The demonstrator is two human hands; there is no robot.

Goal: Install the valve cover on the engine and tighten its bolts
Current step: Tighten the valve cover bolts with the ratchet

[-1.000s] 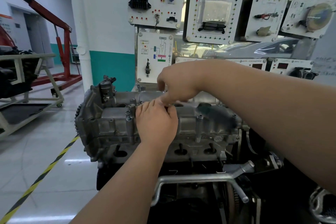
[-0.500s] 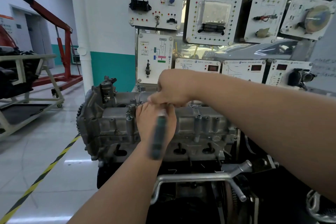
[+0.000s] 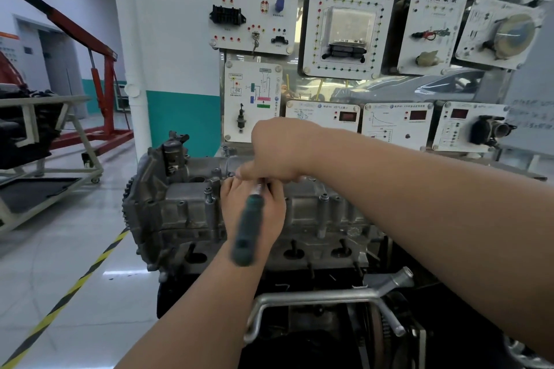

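Observation:
The grey valve cover (image 3: 314, 210) sits on top of the engine (image 3: 168, 237), straight ahead of me. Bolts stand upright along its near edge, one at the left (image 3: 209, 192) and one at the right (image 3: 323, 197). My right hand (image 3: 278, 153) grips the head of a wrench over the middle of the cover. The wrench's green handle (image 3: 247, 231) points toward me and is blurred. My left hand (image 3: 232, 204) rests against the cover just under the right one, and its fingertips are hidden behind the wrench head and my right hand.
A bent metal pipe (image 3: 314, 296) juts out below the engine. White training panels (image 3: 347, 30) cover the wall close behind it. On the left floor are a red engine crane (image 3: 102, 84), a wheeled cart (image 3: 45, 129) and yellow-black tape (image 3: 75, 284).
A second ago no wrench showed and my right hand hovered higher. It has come down onto the cover with the wrench, whose green handle now swings in front of my left hand.

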